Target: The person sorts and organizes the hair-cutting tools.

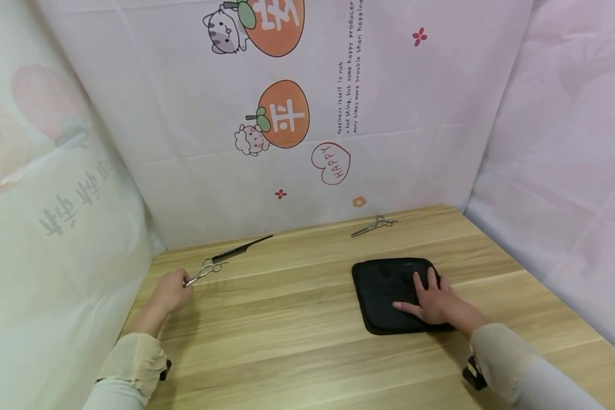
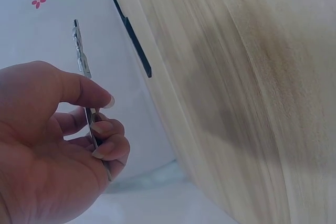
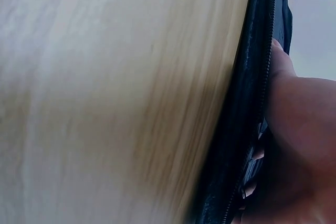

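Note:
In my left hand (image 1: 171, 293) I hold a pair of silver scissors (image 1: 205, 269) by the blades, above the table's left side. The left wrist view shows thumb and curled fingers pinching the scissors (image 2: 83, 59), their handle end pointing away from the palm. Just beyond them a black tail comb (image 1: 236, 250) lies on the table. My right hand (image 1: 433, 302) rests with spread fingers on a flat black zippered case (image 1: 389, 296). In the right wrist view the zipper runs along the edge of the case (image 3: 236, 129); some fingers there are partly hidden.
A second pair of scissors (image 1: 374, 226) lies near the back edge of the wooden table (image 1: 287, 319), behind the case. Printed white cloth (image 1: 210, 188) hangs behind the table and along both sides.

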Tool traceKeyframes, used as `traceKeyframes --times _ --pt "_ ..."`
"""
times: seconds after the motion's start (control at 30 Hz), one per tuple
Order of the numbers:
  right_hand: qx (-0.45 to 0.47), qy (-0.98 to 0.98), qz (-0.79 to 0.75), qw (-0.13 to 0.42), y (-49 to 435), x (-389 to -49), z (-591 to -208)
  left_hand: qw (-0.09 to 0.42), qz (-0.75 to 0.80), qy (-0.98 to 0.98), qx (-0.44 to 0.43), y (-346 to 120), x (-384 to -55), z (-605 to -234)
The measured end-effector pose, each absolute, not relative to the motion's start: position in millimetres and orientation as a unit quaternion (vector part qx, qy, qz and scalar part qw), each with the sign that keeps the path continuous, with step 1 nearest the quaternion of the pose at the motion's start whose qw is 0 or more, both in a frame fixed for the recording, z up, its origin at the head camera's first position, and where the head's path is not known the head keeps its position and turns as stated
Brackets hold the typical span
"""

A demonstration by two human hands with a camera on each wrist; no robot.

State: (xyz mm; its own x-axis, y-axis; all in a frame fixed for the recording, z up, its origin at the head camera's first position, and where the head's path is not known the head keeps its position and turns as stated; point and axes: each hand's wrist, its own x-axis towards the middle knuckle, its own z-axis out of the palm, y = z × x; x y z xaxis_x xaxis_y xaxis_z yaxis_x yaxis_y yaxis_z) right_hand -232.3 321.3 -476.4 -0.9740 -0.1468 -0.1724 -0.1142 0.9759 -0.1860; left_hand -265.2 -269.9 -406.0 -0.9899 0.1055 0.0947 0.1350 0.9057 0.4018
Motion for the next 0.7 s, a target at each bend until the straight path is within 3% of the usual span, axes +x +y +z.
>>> traceKeyframes --times 0.57,0.7 --pt "-0.063 0.991 -0.086 0.08 313 -245 -502 0.049 -0.208 -0.973 -0.087 -259 -263 -407" --pt "-0.063 0.99 -0.098 0.085 304 -240 -492 0.052 -0.208 -0.973 -0.092 -256 -263 -407"
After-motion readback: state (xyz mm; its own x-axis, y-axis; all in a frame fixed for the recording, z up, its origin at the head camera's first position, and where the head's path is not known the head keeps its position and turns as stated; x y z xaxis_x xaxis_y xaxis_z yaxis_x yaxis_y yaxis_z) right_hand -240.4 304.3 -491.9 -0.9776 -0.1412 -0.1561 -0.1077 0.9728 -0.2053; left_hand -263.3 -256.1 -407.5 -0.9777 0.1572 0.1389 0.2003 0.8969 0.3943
